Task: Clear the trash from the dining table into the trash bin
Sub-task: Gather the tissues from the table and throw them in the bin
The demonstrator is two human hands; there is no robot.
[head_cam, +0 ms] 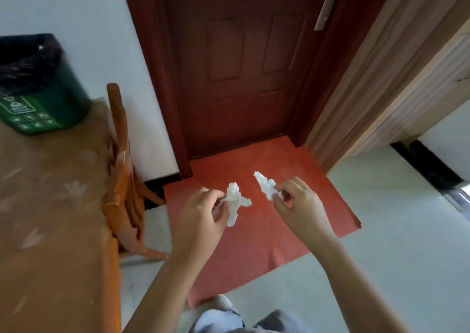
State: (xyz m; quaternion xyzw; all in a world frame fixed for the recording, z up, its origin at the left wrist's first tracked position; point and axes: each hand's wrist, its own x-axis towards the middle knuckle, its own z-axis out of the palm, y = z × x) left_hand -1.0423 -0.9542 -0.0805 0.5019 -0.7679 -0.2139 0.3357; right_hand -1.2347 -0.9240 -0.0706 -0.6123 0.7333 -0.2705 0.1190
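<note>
Your left hand and right hand each pinch a tissue wad mid-frame over the red mat, so either could slip before you reach the bin upper left on the surface.

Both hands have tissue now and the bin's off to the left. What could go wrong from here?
Each hand, left hand and right hand, only pinches its crumpled tissue, and, so either could drop onto the red mat. The green bin sits at the table edge; a careless toss could miss.
</note>
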